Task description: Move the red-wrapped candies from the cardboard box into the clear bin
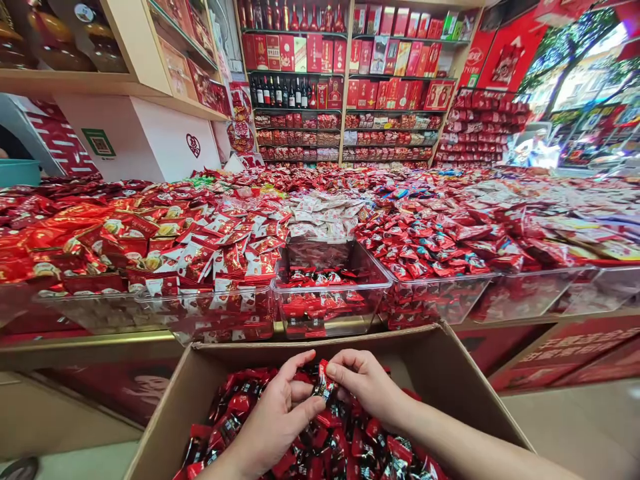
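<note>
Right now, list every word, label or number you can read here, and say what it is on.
None can be read.
Candy wrapper pinched by left hand and right hand: print blurred.
Boxes on the shelves: lettering too small.
Green sign on the white counter: blurred.
Red banner: illegible.

A clear plastic bin (331, 293) on the counter is partly filled with red-and-black sweets. Heaps of red-wrapped sweets (440, 240) spread to its right, red-and-white packets (220, 253) to its left, pale ones (325, 213) behind. Shelves (345, 80) at the back carry red boxes and dark bottles (280, 92).
</note>
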Demonstrator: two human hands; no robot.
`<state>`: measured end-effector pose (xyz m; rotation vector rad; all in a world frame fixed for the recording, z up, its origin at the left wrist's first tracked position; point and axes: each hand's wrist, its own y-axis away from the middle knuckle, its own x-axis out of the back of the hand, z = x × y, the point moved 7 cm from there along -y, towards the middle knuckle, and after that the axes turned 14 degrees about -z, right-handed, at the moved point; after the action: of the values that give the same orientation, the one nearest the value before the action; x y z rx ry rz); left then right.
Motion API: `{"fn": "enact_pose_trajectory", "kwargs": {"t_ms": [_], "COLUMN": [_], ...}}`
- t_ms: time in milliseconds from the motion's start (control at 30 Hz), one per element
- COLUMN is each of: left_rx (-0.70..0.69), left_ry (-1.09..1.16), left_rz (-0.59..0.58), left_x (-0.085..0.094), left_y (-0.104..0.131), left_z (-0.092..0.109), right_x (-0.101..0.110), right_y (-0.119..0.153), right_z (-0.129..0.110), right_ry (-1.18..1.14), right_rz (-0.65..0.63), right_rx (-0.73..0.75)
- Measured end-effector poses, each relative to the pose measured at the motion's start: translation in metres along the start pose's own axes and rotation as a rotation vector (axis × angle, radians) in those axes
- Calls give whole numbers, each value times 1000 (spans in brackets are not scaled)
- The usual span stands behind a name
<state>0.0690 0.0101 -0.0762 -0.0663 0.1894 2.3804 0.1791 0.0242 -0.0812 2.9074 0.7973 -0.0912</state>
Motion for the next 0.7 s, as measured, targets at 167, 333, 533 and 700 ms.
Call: {"fn": "enact_pose_trajectory", "kwargs": {"t_ms": [167,333,533,700], "left_rx": [32,34,69,22], "left_ry": [-43,-226,-674,-721], "left_rz": [17,125,26,51], "left_x": [1,11,10,7], "left_y": [2,7,6,8], "left_z": [-8,-5,-2,2], "right_x": [1,3,-12,-14], "right_y": [-1,1,9,7], "right_z": [4,2,-7,4], "right_ry": [-10,189,570,518], "right_rz": [10,-76,-190,-227], "right_rx": [-24,-20,43,-78]}}
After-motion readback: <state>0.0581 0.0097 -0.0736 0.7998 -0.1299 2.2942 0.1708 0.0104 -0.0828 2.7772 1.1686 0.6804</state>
